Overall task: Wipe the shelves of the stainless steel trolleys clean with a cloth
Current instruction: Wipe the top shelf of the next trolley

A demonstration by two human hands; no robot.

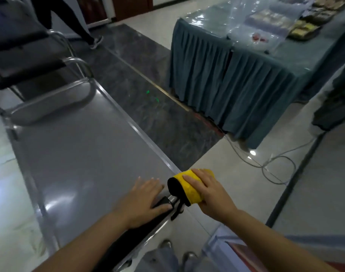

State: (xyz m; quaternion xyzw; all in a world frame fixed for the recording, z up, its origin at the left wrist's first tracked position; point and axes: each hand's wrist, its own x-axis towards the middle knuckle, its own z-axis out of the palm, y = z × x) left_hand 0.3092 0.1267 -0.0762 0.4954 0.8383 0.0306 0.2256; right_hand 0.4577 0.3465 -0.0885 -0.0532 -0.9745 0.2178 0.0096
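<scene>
The left hand [148, 199] lies flat, fingers straight, on the near right corner of the trolley's top shelf [79, 154]. Just beside it, the right hand [209, 193] has its grip curled over a yellow cloth [187, 188] at the shelf's right edge.

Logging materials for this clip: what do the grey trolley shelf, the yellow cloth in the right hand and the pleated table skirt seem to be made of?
Grey trolley shelf: apparently stainless steel, smooth satin finish, with soft light glare and a bright raised rim.
Yellow cloth, gripped by the right hand: soft matt fabric, black-edged; the weave is too blurred to tell.
Pleated teal table skirt: woven textile, matt, hanging in regular folds.
</scene>
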